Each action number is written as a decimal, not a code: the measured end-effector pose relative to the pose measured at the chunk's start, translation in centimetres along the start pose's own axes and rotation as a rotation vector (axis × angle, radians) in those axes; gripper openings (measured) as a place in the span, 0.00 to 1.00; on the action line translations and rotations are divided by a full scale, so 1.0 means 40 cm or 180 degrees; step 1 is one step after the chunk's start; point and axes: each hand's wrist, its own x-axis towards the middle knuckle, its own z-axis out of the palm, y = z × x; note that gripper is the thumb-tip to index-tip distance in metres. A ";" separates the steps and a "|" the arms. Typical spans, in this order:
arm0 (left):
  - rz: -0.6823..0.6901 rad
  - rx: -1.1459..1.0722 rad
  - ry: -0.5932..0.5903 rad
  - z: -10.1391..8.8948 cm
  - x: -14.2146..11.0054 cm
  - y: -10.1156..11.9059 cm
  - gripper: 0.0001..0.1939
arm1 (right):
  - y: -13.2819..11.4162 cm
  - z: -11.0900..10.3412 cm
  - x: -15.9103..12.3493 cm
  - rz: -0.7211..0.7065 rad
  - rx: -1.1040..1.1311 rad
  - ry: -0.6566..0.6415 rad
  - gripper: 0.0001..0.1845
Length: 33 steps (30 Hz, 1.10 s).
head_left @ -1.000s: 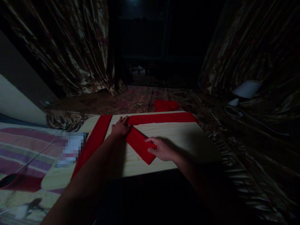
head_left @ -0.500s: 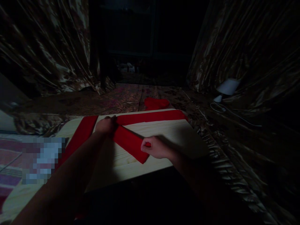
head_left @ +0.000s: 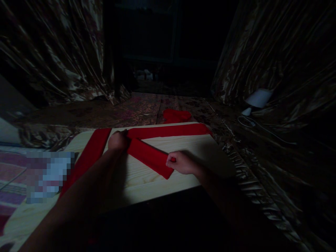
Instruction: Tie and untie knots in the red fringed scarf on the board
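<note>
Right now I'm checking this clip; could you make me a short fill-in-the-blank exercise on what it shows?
The cloth strip between the left hand and the right hand is coloured ____.
Of the two hands, the one nearer the lamp is the ____ hand.
Under the strip, the tabletop shows the grain of ____.

Missing words: red; right; wood.

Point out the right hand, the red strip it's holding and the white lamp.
Right hand (head_left: 181, 163): head view, middle of the hand.
Red strip (head_left: 149, 156): head view, middle of its flat upper face.
White lamp (head_left: 259, 97): head view, on its shade.
</note>
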 end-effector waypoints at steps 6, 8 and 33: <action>0.0064 0.0162 -0.0022 -0.049 -0.029 0.049 0.37 | -0.055 0.006 -0.010 -0.0077 -0.1291 0.0626 0.13; 0.0326 0.0327 0.0201 -0.055 -0.049 0.080 0.39 | -0.069 0.027 -0.013 -0.0292 -0.1529 0.0721 0.22; 0.0913 0.0102 -0.0540 0.048 -0.081 0.092 0.39 | 0.321 -0.213 0.195 0.0983 -0.2478 0.0841 0.26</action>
